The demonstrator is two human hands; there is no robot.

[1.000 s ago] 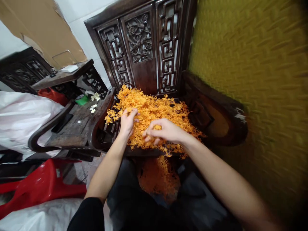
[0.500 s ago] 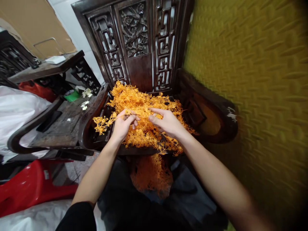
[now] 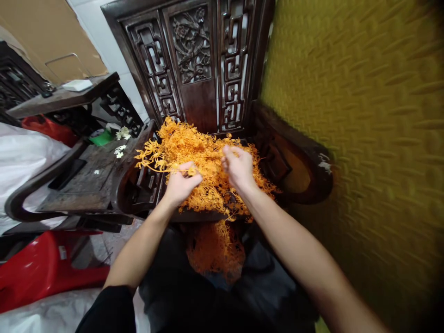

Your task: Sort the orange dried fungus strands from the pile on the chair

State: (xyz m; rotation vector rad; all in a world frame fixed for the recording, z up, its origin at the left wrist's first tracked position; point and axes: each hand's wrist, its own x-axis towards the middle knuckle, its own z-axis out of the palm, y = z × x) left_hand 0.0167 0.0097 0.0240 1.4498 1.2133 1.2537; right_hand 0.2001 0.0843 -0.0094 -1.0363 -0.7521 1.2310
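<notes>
A: What has just changed at the hands?

B: The left hand (image 3: 181, 185) sits near the middle of the frame, closed around the stem of an orange sprig (image 3: 149, 155). The sprig's loose end reaches out to the left, and it stands higher than half a second ago.

A: And the right hand (image 3: 240, 167)?

B: Its fingers were stretched towards the left hand; now they curl inward, a little further to the right. I can't tell whether they pinch anything.

A: Where is the rest?

B: An orange heap (image 3: 210, 187) fills the centre, on the seat of a carved chair (image 3: 199, 105). More orange stuff (image 3: 215, 254) shows lower down, below the seat's front edge. Those stay put.

A: So what does the change mean for the work?

B: My reading: attention is on that one sprig, steadied by the left hand, with the right moving about it. The heap behind looks tangled, so stems could catch.
</notes>
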